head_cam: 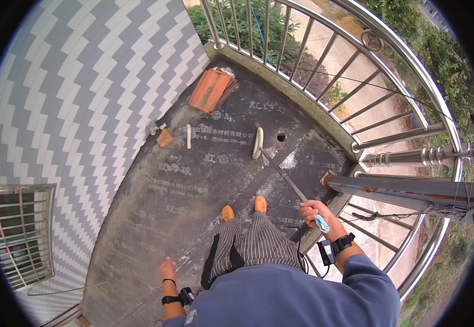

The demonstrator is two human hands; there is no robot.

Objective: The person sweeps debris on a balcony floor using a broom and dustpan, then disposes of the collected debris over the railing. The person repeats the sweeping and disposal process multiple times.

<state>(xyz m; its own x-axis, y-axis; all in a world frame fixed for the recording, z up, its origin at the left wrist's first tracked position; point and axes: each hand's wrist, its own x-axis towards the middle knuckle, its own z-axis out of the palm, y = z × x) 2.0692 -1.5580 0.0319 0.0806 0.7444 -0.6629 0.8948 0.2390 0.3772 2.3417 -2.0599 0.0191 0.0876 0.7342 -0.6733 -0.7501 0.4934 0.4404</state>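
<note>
My right hand [312, 212] is wrapped around the upper end of a broom's grey handle [284, 175]. A light-blue piece [322, 224] shows at the handle's end, beside my palm. The handle slants away to a cream broom head [258, 143] with dark bristles, which rests on the black membrane floor [220, 180] beyond my feet. A small round drain hole [281, 137] lies just right of the head. Low on the left, my left hand [167, 268] hangs over the floor with nothing visible in it, its fingers slightly apart.
Orange roof tiles [210, 90] are stacked in the far corner. A broken brick piece [164, 138] and a pale strip [188, 136] lie near the tiled wall [98, 81]. A stainless-steel railing [310, 16] and a rusty metal post [384, 190] bound the right side.
</note>
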